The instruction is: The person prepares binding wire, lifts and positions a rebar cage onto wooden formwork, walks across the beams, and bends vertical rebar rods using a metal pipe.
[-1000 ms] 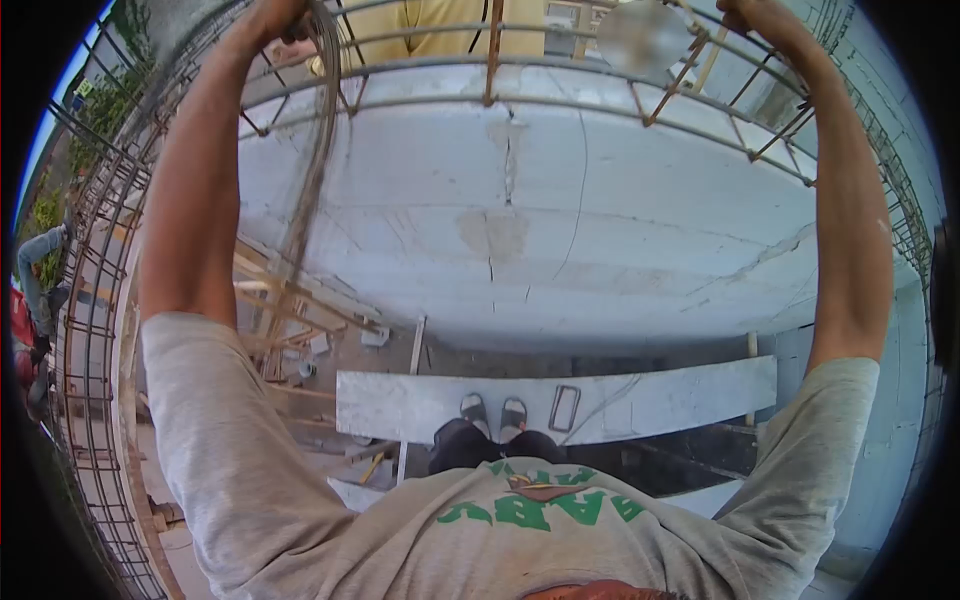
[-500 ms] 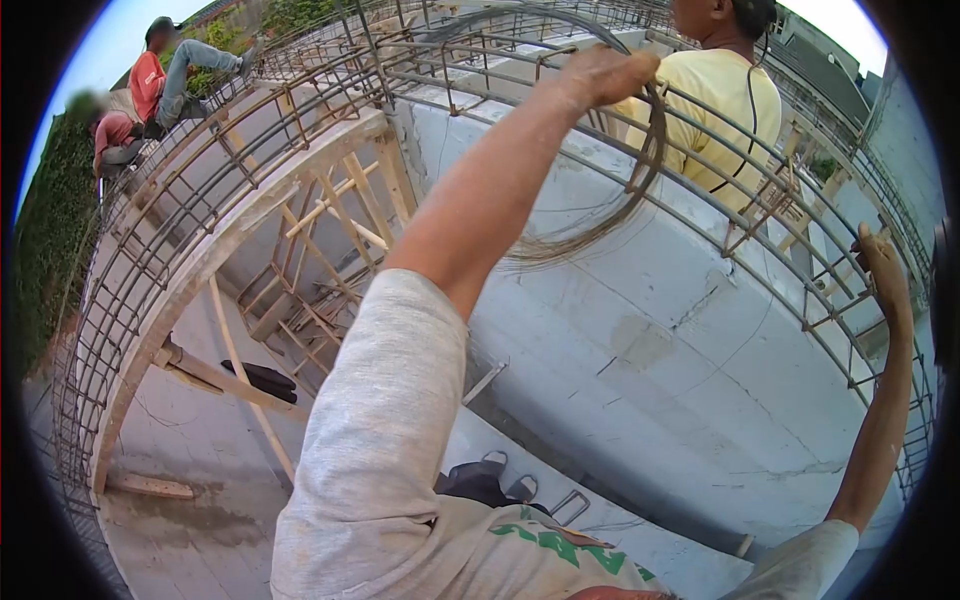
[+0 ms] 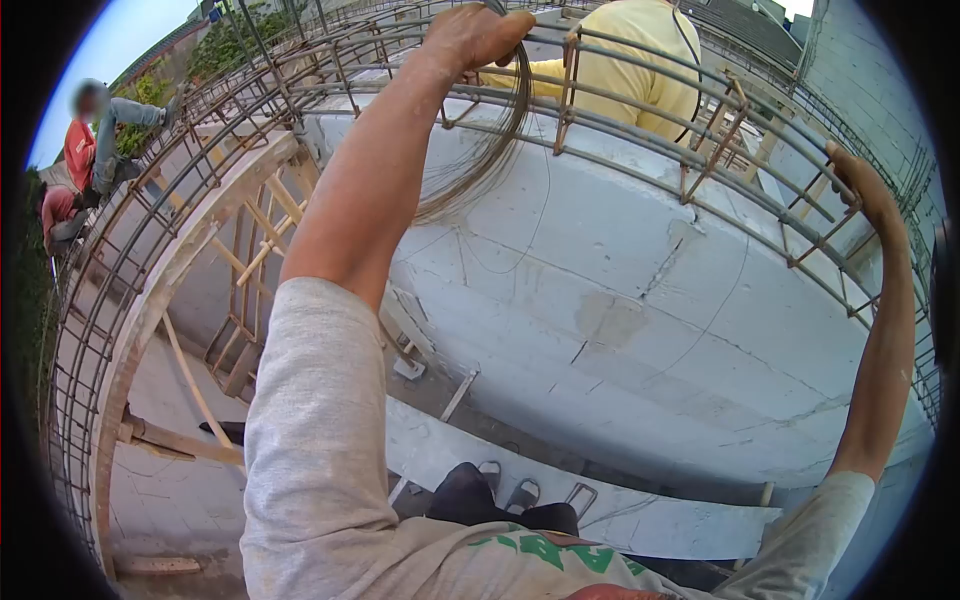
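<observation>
My left hand [image 3: 475, 38] is closed on a coil of thin binding wire [image 3: 510, 130], whose loose ends fan out down and to the left against the block wall. The hand is just above the long rebar cage [image 3: 640, 130] that runs along the wall top. At the right, my right hand [image 3: 868, 190] is closed on the rods of that same cage, its fingers curled over a bar. Part of the coil is hidden behind my left hand and forearm.
A co-worker in a yellow shirt [image 3: 640, 60] stands behind the cage. Two people sit on the far left. Below lie the grey block wall [image 3: 620, 260], a curved wooden form [image 3: 150, 290] with timber props, and a narrow plank [image 3: 640, 520] under my sandalled feet.
My left hand has moved left with the wire coil, which now hangs nearer the left end of the wall. The view has shifted, and my right hand is still on the cage.
</observation>
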A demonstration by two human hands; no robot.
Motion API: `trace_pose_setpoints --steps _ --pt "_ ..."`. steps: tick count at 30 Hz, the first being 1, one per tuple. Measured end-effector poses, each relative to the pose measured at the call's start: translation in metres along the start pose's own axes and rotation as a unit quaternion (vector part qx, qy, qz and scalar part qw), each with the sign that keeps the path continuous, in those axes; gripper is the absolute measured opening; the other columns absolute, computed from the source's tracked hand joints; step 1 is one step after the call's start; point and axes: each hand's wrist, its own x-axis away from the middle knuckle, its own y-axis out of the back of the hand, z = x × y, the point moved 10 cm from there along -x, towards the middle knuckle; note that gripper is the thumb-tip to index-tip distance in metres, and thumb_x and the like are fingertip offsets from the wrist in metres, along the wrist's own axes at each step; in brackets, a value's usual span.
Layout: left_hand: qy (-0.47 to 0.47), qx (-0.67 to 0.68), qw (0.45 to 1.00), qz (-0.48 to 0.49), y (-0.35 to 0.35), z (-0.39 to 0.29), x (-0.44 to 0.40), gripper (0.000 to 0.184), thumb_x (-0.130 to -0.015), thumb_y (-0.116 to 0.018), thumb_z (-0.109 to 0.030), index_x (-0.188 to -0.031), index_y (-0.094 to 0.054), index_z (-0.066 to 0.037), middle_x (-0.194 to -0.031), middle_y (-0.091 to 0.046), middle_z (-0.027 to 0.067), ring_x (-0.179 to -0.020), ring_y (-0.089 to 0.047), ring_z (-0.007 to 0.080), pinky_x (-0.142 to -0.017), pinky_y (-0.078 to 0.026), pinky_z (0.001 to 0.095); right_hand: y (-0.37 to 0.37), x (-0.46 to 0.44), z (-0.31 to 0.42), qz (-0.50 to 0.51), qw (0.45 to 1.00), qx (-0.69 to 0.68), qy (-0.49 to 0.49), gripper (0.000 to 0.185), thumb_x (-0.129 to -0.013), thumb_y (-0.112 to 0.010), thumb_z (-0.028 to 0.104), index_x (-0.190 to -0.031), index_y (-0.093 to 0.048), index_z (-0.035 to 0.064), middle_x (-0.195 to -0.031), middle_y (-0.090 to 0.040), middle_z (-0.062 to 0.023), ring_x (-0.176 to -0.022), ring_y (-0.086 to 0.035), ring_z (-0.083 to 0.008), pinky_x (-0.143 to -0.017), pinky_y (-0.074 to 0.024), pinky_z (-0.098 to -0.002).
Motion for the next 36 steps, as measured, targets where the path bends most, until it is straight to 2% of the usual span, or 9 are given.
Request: trace_pose_setpoints --steps 2,5,17,18,25,31,32,35,36 --pt "-0.029 -0.090 0.993 -0.068 0.006 -0.013 0.003 0.009 -0.079 -0.050 -0.017 -0.081 -0.053 -0.009 -0.071 -0.063 0.0213 -0.073 -0.063 0.0402 -0.061 -0.047 0.0519 0.003 0.004 0.000 -0.024 1.000 -0.001 -0.003 0.061 -0.081 -0.043 0.066 -0.061 -0.051 0.0091 -0.051 -0.042 0.0014 -0.047 -0.041 -0.0086 -0.041 -0.0319 -0.0246" --pt "-0.026 -0.157 0.974 -0.161 0.009 -0.008 0.007 0.008 -0.079 -0.050 -0.018 -0.080 -0.054 -0.011 -0.071 -0.063 0.0213 -0.071 -0.063 0.0388 -0.059 -0.048 0.0517 0.009 0.003 0.006 -0.041 0.999 0.004 0.015 0.058 -0.082 -0.044 0.064 -0.063 -0.054 0.0092 -0.052 -0.044 0.0012 -0.047 -0.043 -0.0084 -0.041 -0.0319 -0.0240" --pt "-0.043 -0.110 0.957 -0.264 0.021 -0.006 0.008 0.008 -0.079 -0.049 -0.019 -0.077 -0.053 -0.012 -0.067 -0.062 0.0214 -0.063 -0.061 0.0418 -0.057 -0.048 0.0512 0.011 0.010 0.014 -0.061 0.997 0.008 0.036 0.053 -0.084 -0.046 0.059 -0.063 -0.055 0.0112 -0.052 -0.045 0.0032 -0.046 -0.039 -0.0076 -0.044 -0.0286 -0.0249" --pt "0.022 -0.131 0.967 -0.217 0.013 0.005 0.001 0.007 -0.080 -0.049 -0.019 -0.077 -0.052 -0.013 -0.067 -0.061 0.0212 -0.063 -0.061 0.0412 -0.056 -0.047 0.0512 0.013 0.006 0.008 -0.071 0.997 0.016 0.026 0.055 -0.084 -0.045 0.060 -0.060 -0.054 0.0110 -0.050 -0.043 0.0034 -0.045 -0.039 -0.0078 -0.044 -0.0286 -0.0247" --pt "-0.002 -0.143 0.960 -0.242 0.014 0.008 0.000 0.005 -0.079 -0.051 -0.019 -0.078 -0.050 -0.014 -0.066 -0.061 0.0201 -0.063 -0.060 0.0414 -0.056 -0.046 0.0523 0.015 0.009 0.018 -0.061 0.994 0.081 0.032 0.063 -0.090 -0.035 0.060 -0.052 -0.049 0.0119 -0.047 -0.043 0.0024 -0.041 -0.034 -0.0077 -0.043 -0.0297 -0.0259" --pt "-0.008 -0.124 0.958 -0.258 0.021 0.000 0.008 0.005 -0.081 -0.050 -0.015 -0.081 -0.050 -0.010 -0.070 -0.062 0.0181 -0.068 -0.062 0.0390 -0.058 -0.046 0.0490 0.023 0.024 0.027 -0.146 0.978 0.085 0.126 0.057 -0.092 -0.035 0.055 -0.065 -0.055 0.0088 -0.051 -0.049 0.0000 -0.041 -0.045 -0.0086 -0.039 -0.0397 -0.0256" --pt "-0.002 -0.114 0.959 -0.258 0.022 0.001 0.007 0.004 -0.082 -0.050 -0.014 -0.081 -0.050 -0.010 -0.070 -0.063 0.0178 -0.067 -0.062 0.0387 -0.057 -0.046 0.0487 0.023 0.028 0.035 -0.161 0.964 0.095 0.190 0.053 -0.093 -0.035 0.052 -0.078 -0.059 0.0070 -0.055 -0.053 -0.0012 -0.042 -0.049 -0.0102 -0.038 -0.0431 -0.0248" --pt "0.017 -0.115 0.960 -0.256 0.024 0.008 0.005 0.006 -0.084 -0.048 -0.013 -0.082 -0.052 -0.010 -0.069 -0.063 0.0164 -0.066 -0.062 0.0366 -0.056 -0.047 0.0459 0.035 0.000 0.001 -0.055 0.989 0.055 0.129 0.046 -0.093 -0.039 0.046 -0.089 -0.060 0.0045 -0.067 -0.059 -0.0056 -0.052 -0.055 -0.0116 -0.046 -0.0468 -0.0278" --pt "0.024 -0.120 0.958 -0.261 0.025 0.013 0.000 0.007 -0.084 -0.047 -0.013 -0.081 -0.052 -0.010 -0.069 -0.063 0.0163 -0.066 -0.062 0.0364 -0.056 -0.047 0.0453 0.003 0.030 0.034 0.072 0.990 0.000 0.120 0.055 -0.088 -0.048 0.049 -0.090 -0.063 -0.0039 -0.078 -0.065 -0.0135 -0.070 -0.061 -0.0202 -0.067 -0.0490 -0.0341"
